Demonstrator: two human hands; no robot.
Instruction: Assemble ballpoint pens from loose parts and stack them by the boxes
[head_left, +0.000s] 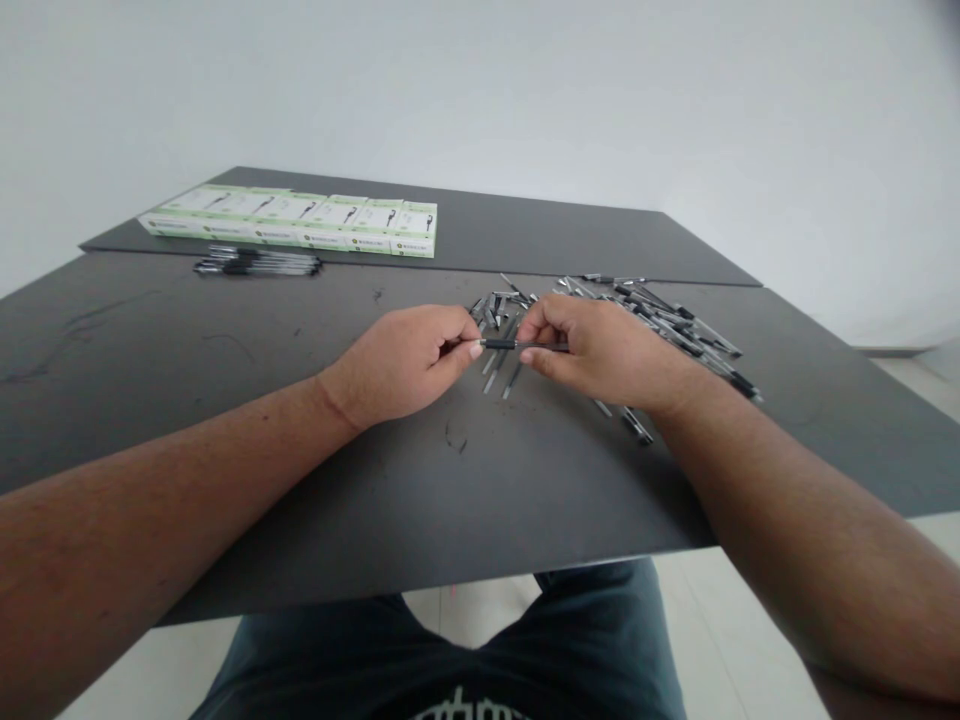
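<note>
1. The left hand (409, 362) pinches one end of a pen (500, 344) between thumb and fingers.
2. The right hand (596, 342) is clamped on the pen's other end, thumb below, fingertips above.
3. The pen lies level between the two hands, its black grip showing in the gap, in front of the person over the table (420, 510).
4. Loose parts (495, 312) lie just beyond the pen.
5. More pens (686, 335) are heaped beside the right hand.
6. A bundle (259, 263) of pens sits at far left, near a row of boxes (300, 225).
</note>
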